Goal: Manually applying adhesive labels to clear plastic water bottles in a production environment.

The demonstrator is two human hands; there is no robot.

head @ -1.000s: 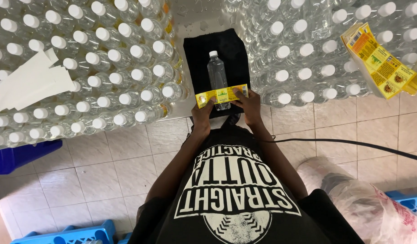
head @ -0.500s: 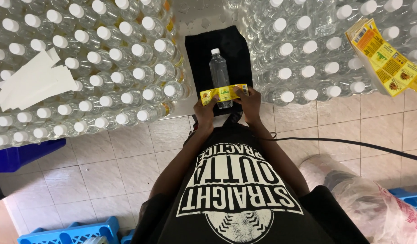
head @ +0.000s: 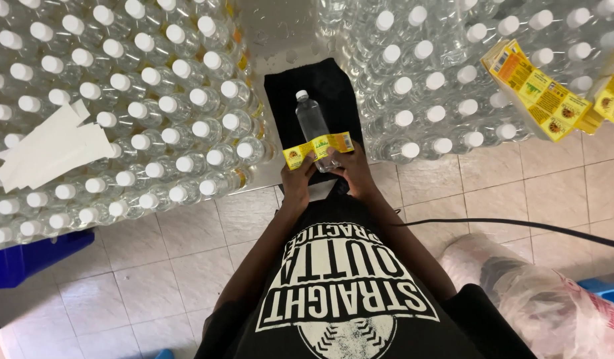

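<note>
While white paper sheets (head: 51,143) lie on the capped bottles (head: 141,113) at upper left, we pinch a yellow label (head: 318,149) at centre frame: our left hand (head: 298,181) grips its left end, our right hand (head: 349,169) its right. It stretches across a clear bottle (head: 312,126) lying on a black cloth (head: 313,93). We judge the label thin, floppy and easily creased, best held by its ends; the bottle looks light and slippery. A yellow-orange label stack (head: 543,93) sits at upper right.
</note>
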